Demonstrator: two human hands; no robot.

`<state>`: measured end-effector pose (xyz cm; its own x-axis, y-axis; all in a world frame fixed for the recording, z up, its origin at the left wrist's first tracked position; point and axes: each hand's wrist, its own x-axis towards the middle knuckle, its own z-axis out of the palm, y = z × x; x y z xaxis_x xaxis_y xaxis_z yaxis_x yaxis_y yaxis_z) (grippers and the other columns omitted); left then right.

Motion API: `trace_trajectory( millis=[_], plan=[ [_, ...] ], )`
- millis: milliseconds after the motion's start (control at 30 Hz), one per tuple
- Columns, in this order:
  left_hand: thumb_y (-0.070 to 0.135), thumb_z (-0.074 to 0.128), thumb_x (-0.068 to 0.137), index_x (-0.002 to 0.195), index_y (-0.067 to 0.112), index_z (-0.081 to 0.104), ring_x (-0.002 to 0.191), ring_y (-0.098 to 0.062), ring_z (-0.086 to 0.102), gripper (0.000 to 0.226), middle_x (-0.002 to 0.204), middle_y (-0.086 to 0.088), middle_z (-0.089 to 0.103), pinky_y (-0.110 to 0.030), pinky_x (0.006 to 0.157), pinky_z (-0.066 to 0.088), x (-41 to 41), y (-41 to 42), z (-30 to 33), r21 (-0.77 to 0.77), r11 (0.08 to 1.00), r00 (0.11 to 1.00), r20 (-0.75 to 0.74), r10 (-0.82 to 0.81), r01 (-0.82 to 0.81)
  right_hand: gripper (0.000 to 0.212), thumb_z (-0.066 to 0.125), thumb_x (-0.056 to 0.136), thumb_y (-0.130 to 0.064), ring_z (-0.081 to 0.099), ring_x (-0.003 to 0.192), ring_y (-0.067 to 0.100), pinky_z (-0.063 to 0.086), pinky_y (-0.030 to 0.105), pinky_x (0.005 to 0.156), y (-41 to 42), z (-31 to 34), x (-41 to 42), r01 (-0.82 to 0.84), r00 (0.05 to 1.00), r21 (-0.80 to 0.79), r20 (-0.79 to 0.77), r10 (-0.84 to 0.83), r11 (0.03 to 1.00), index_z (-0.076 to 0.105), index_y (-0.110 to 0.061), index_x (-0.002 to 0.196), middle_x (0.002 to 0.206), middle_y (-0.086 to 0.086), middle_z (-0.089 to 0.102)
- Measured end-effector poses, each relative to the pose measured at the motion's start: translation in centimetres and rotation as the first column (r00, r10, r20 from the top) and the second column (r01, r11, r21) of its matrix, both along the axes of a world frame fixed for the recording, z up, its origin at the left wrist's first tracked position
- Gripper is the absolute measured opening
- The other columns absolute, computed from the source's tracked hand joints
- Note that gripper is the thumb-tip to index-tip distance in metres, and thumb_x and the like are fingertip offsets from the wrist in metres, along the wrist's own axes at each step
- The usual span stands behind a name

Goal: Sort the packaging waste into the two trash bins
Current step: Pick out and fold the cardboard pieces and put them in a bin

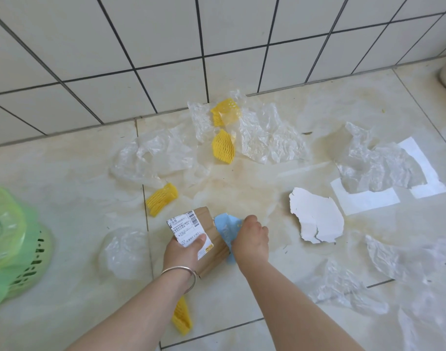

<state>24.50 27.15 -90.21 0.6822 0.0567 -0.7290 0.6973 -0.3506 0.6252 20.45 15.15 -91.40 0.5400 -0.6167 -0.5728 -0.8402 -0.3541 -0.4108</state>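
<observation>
Head view looks down on a tiled floor (242, 178) strewn with clear plastic wrap (270, 134), torn white paper (315, 219) and yellow foam fruit nets (223, 146). At far left stands a green trash bin (27, 254) (lined with a green bag). Left hand (182, 254) grips a brown cardboard piece (211, 252) bearing a shipping label; right hand (252, 236) pinches a blue paper scrap (225, 224) beside it.

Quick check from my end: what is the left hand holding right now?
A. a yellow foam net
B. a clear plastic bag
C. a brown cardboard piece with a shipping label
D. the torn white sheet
C: the left hand grips the brown cardboard piece, thumb on its shipping label, while the right hand pinches a blue scrap beside it.
</observation>
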Motion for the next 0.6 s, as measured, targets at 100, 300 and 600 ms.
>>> trace_trajectory(
  millis=[100,300,600],
  plan=[
    [0.013,0.068,0.083,0.096,0.018,0.061,0.091,-0.024,0.063,0.015,0.097,-0.004,0.066,-0.033,0.089,0.048,-0.3,0.0,-0.4,0.012,1.0,1.0,0.009,-0.026,0.026,0.024,0.043,0.092,-0.008,0.053,0.106,0.029,0.042,0.032,0.082,-0.3,0.0,0.0,-0.031,0.997,0.018,-0.073,0.033,0.999,0.048,-0.005,0.115,0.102,0.011,0.048],
    [0.013,0.067,0.084,0.096,0.019,0.06,0.092,-0.023,0.061,0.016,0.098,-0.003,0.064,-0.033,0.089,0.047,-0.4,-0.4,-0.2,0.023,0.998,0.998,0.014,-0.06,0.06,0.021,0.044,0.086,0.001,0.054,0.095,0.027,0.04,0.029,0.074,0.8,0.7,-0.6,-0.136,0.984,0.025,-0.111,0.138,0.99,0.041,-0.014,0.1,0.106,0.007,0.051],
    [0.006,0.063,0.086,0.097,0.018,0.06,0.083,-0.018,0.063,0.017,0.096,-0.002,0.066,-0.027,0.073,0.047,-1.0,-6.2,1.0,-0.221,0.966,0.988,-0.038,-0.148,0.136,0.025,0.055,0.09,-0.021,0.044,0.07,0.022,0.032,0.024,0.053,-9.3,3.4,-3.8,0.399,0.882,0.164,0.199,-0.426,0.902,0.047,-0.01,0.069,0.063,-0.002,0.043]
  ],
)
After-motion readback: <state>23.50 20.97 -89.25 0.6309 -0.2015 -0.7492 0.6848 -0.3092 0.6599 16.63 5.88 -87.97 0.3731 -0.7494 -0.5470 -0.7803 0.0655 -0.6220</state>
